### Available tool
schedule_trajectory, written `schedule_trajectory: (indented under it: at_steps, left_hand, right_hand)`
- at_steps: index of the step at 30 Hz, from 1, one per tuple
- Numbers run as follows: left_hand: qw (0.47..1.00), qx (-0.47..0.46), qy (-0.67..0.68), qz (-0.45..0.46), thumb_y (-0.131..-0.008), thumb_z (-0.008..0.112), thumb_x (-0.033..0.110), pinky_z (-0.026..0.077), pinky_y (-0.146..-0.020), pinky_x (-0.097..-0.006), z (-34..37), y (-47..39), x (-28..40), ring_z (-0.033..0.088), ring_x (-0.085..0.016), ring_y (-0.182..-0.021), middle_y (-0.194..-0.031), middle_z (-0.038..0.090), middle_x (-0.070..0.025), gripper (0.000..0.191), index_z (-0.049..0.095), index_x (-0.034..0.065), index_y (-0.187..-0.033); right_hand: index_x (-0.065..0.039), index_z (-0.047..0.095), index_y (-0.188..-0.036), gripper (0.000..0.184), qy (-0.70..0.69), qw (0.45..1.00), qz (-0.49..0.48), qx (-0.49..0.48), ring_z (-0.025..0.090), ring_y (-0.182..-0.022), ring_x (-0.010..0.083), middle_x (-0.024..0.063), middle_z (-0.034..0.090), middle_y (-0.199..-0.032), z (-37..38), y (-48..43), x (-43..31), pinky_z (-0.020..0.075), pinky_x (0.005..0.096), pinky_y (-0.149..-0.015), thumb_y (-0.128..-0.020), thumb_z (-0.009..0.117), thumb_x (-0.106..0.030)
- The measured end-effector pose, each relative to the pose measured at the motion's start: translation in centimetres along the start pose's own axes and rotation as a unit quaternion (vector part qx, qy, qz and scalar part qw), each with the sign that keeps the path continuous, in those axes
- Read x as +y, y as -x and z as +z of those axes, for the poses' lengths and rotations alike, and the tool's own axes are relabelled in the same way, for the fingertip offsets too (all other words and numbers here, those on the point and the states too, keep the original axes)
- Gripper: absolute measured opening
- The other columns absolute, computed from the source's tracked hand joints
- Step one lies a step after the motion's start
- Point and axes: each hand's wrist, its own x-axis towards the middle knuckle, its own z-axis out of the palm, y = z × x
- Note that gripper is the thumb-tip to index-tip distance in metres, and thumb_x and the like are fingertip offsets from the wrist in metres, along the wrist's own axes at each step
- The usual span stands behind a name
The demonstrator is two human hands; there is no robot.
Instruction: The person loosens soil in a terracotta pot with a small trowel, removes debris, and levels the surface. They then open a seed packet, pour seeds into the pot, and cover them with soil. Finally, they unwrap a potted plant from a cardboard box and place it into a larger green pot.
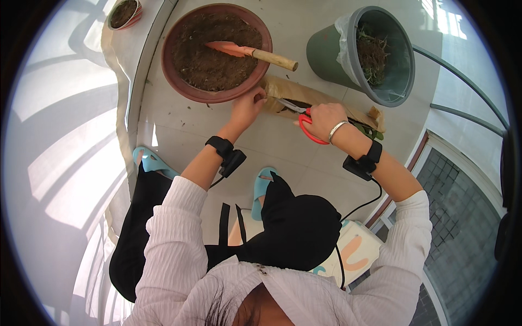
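My right hand (328, 120) grips a pair of red-handled scissors (312, 132), whose metal blades lie against a long brown package (314, 91) on the floor. The package has a lengthwise opening, dark inside, and green leaves (369, 132) stick out at its right end. At the package's left end, my left hand (248, 105) pinches the wrapping between thumb and fingers, close to the scissor tips. Just behind that hand stands a round reddish-brown plant pot (267, 38) filled with soil. A trowel (271, 57) with an orange blade and wooden handle rests across the soil and rim.
A grey-green bin (330, 53) lined with clear plastic holds dry roots and stems (372, 57) at the back right. A small striped pot (132, 16) of soil sits on the ledge at upper left. Soil crumbs dot the tiled floor (195, 126). A glazed door frame (426, 142) borders the right.
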Motion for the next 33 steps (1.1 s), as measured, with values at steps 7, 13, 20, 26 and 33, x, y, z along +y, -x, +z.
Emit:
schedule_trajectory:
  at_steps: [7,13,20,26,33]
  left_hand:
    - [0.998,-0.004,0.038,-0.041,-0.081,0.066,0.005,0.047,-0.069,-0.0309,0.2,0.0,0.2,0.057,-0.019,-0.070,-0.075,0.059,-0.0077,0.013,0.061,0.0002,-0.092]
    - [0.998,-0.001,0.053,-0.023,-0.082,0.066,0.005,0.048,-0.070,-0.0310,0.4,-0.2,-0.8,0.058,-0.018,-0.071,-0.078,0.060,-0.0079,0.014,0.060,0.0000,-0.092]
    - [0.999,-0.027,0.015,-0.032,-0.084,0.065,0.007,0.048,-0.068,-0.0301,-0.1,-0.1,-0.7,0.057,-0.017,-0.068,-0.077,0.060,-0.0084,0.017,0.061,0.0005,-0.099]
    - [0.996,-0.022,0.051,-0.062,-0.085,0.063,0.007,0.048,-0.066,-0.0293,0.1,0.1,-0.2,0.057,-0.015,-0.068,-0.075,0.060,-0.0073,0.016,0.060,-0.0003,-0.100]
    - [0.997,0.049,0.044,-0.044,-0.085,0.063,0.005,0.050,-0.069,-0.0315,1.2,1.1,-0.2,0.062,-0.019,-0.076,-0.082,0.063,-0.0097,0.018,0.057,0.0004,-0.102]
  right_hand:
    - [0.000,0.069,-0.074,0.072,-0.079,0.996,-0.048,0.015,0.064,-0.075,0.0372,0.0191,0.065,-0.071,0.6,-1.8,2.1,0.0516,0.0432,-0.069,-0.083,0.049,-0.069]
    - [-0.006,0.054,-0.059,0.067,-0.426,0.884,-0.073,-0.175,0.050,-0.041,0.0195,0.0082,0.052,-0.050,1.8,-1.5,4.1,0.0423,0.0305,-0.042,-0.088,0.046,-0.066]
    - [-0.005,0.057,-0.073,0.072,-0.373,0.916,-0.102,-0.109,0.057,-0.056,0.0230,0.0101,0.055,-0.062,-1.1,1.4,6.7,0.0489,0.0341,-0.070,-0.087,0.039,-0.073]
    - [-0.003,0.063,-0.091,0.076,-0.202,0.972,-0.044,-0.107,0.062,-0.086,0.0366,0.0187,0.065,-0.087,0.2,0.6,4.1,0.0469,0.0414,-0.079,-0.083,0.041,-0.075]
    - [-0.001,0.063,-0.081,0.080,-0.239,0.963,-0.052,-0.116,0.062,-0.083,0.0352,0.0190,0.064,-0.083,1.1,-2.2,2.8,0.0470,0.0418,-0.077,-0.082,0.040,-0.077]
